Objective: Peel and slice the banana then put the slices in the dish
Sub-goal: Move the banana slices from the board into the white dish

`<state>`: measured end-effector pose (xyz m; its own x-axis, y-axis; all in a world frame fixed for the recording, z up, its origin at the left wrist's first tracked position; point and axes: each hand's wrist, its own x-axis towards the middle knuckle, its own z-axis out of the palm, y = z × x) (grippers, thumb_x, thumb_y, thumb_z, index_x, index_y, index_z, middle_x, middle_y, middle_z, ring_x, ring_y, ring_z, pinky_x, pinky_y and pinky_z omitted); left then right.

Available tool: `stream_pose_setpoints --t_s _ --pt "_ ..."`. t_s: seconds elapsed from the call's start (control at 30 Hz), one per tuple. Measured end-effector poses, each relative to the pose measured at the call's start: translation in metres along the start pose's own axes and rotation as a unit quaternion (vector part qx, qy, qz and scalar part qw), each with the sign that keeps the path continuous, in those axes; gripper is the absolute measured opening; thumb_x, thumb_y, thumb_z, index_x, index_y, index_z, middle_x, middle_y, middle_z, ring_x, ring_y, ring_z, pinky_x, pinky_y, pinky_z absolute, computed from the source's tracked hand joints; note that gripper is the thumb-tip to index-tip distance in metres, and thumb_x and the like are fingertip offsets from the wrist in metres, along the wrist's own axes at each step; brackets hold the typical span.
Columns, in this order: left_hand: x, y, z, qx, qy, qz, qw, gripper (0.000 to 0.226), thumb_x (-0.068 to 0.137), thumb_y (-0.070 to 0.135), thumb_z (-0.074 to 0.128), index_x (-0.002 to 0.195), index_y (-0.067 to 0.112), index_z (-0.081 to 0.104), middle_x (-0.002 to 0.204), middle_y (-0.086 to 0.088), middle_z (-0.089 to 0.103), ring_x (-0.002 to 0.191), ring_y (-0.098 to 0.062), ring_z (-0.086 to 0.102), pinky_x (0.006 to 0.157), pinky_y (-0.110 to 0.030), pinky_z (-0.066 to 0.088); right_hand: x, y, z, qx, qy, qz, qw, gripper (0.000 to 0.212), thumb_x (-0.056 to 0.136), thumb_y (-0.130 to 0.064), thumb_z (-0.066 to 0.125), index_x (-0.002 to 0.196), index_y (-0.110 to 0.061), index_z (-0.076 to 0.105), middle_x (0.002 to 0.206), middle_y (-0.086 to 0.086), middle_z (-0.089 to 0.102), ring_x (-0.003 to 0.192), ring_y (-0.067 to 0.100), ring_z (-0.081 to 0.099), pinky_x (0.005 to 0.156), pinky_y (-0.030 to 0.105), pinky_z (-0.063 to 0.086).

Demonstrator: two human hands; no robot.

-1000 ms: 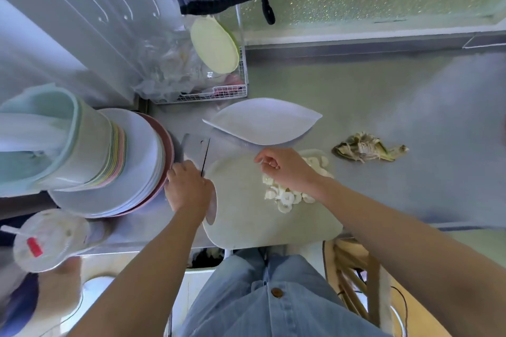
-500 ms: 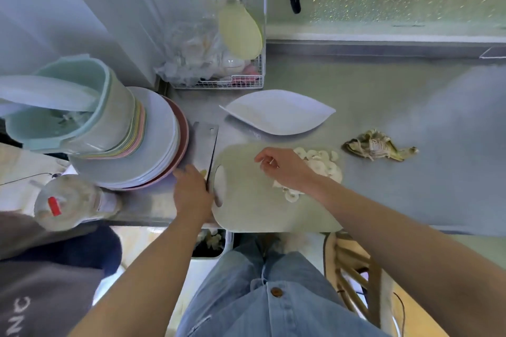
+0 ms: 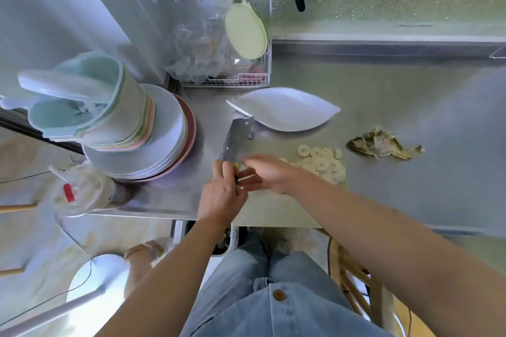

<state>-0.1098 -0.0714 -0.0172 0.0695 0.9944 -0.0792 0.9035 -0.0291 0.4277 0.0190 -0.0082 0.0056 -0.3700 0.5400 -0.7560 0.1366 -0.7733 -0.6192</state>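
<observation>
1. A stainless steel counter (image 3: 410, 117) carries a pale rounded cutting board (image 3: 273, 208) at its near edge, with a white leaf-shaped dish (image 3: 284, 112) just beyond it.
2. The round pale banana slices (image 3: 323, 163) lie heaped on the board's far right part; none is in the dish.
3. The left hand (image 3: 221, 194) is clenched round the handle of a steel cleaver (image 3: 236, 137), whose blade points toward the dish. The right hand (image 3: 269, 175) reaches in beside that handle, fingers stretched out and holding nothing visible.
4. Bare fingers this near the blade's heel could be nicked if the two hands fumble the handle.
5. The blade tip is close to the dish rim and near the tall stack of plates (image 3: 164, 139); a careless swing could knock either.
6. Soft slices may stick together or slide off the board when scooped.
</observation>
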Motion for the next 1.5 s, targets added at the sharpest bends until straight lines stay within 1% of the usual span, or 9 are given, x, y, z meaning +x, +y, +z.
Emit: stream_pose_setpoints --t_s 0.1,0.23,0.4,0.5,0.6,0.77,0.87,0.97,1.5 --pt "-0.004 0.000 -0.002 0.002 0.004 0.050 0.999 0.049 0.060 -0.001 0.067 0.091 0.015 0.032 0.087 -0.016 0.045 0.048 -0.038 0.050 0.041 -0.033 0.034 0.004 0.002 0.008 -0.014 0.057 -0.021 0.998 0.012 0.093 -0.016 0.053 0.085 -0.015 0.061 0.078 0.007 0.063 0.068 0.019 0.063 0.065 0.029 0.055" --pt "0.000 0.005 -0.007 -0.028 0.012 0.087 0.996 0.047 0.063 0.000 0.066 0.091 0.016 0.032 0.088 -0.014 0.044 0.050 -0.036 0.048 0.042 -0.032 0.033 -0.003 0.002 0.000 -0.003 0.120 -0.073 0.990 0.018 0.086 0.001 0.049 0.083 -0.013 0.060 0.079 0.012 0.061 0.073 0.027 0.061 0.076 0.039 0.057" --pt "0.011 0.027 -0.009 -0.040 0.025 0.135 0.990 0.033 0.083 0.038 0.047 0.102 0.012 0.043 0.101 -0.007 0.046 0.066 -0.028 0.053 0.052 -0.034 0.043 -0.025 -0.004 -0.030 0.025 0.165 -0.140 0.976 0.024 0.088 -0.007 0.043 0.109 -0.011 0.055 0.101 0.017 0.063 0.088 0.033 0.066 0.076 0.041 0.056" --pt "0.019 0.045 -0.007 -0.043 0.049 0.110 0.992 0.037 0.089 0.041 0.039 0.106 0.010 0.049 0.105 -0.008 0.049 0.070 -0.025 0.055 0.058 -0.036 0.047 -0.043 -0.001 -0.062 0.049 0.242 -0.159 0.956 0.021 0.089 -0.012 0.036 0.105 -0.016 0.050 0.091 0.014 0.058 0.075 0.034 0.062 0.068 0.040 0.051" --pt "0.032 0.063 0.005 -0.019 -0.006 0.101 0.995 0.033 0.093 0.038 0.044 0.111 0.012 0.053 0.114 -0.007 0.049 0.088 -0.023 0.055 0.069 -0.035 0.047 -0.062 0.013 -0.097 0.084 0.349 -0.158 0.920 0.020 0.090 -0.008 0.028 0.099 -0.015 0.044 0.087 0.012 0.047 0.061 0.024 0.048 0.052 0.031 0.043" --pt "0.049 0.090 0.034 0.033 -0.110 0.130 0.985 0.040 0.091 0.037 0.054 0.126 0.019 0.049 0.130 -0.004 0.045 0.117 -0.023 0.044 0.093 -0.035 0.042 -0.079 0.051 -0.133 -0.004 0.495 -0.089 0.864 0.037 0.096 -0.008 0.026 0.129 -0.011 0.042 0.093 0.013 0.051 0.078 0.024 0.047 0.070 0.037 0.038" --pt "0.055 0.104 0.050 0.083 -0.136 0.169 0.973 0.053 0.089 0.041 0.055 0.136 0.020 0.042 0.141 -0.004 0.039 0.126 -0.024 0.039 0.100 -0.035 0.037 -0.085 0.068 -0.140 -0.070 0.507 -0.049 0.858 0.041 0.099 -0.009 0.030 0.140 -0.011 0.034 0.093 0.009 0.050 0.091 0.029 0.052 0.079 0.036 0.038" --pt "0.058 0.110 0.062 0.109 -0.153 0.185 0.965 0.060 0.088 0.044 0.057 0.140 0.020 0.038 0.148 -0.005 0.031 0.133 -0.026 0.034 0.105 -0.038 0.034 -0.091 0.075 -0.139 -0.120 0.503 -0.007 0.856 0.032 0.098 -0.010 0.033 0.130 -0.006 0.039 0.107 0.016 0.053 0.107 0.037 0.054 0.083 0.040 0.040" --pt "0.069 0.106 0.076 0.113 -0.207 0.162 0.958 0.086 0.081 0.056 0.062 0.150 0.025 0.020 0.157 -0.006 0.019 0.144 -0.029 0.017 0.113 -0.055 0.022 -0.094 0.094 -0.114 -0.201 0.505 0.011 0.839 0.030 0.093 0.001 0.041 0.121 -0.009 0.038 0.112 0.012 0.045 0.095 0.027 0.050 0.074 0.032 0.038"
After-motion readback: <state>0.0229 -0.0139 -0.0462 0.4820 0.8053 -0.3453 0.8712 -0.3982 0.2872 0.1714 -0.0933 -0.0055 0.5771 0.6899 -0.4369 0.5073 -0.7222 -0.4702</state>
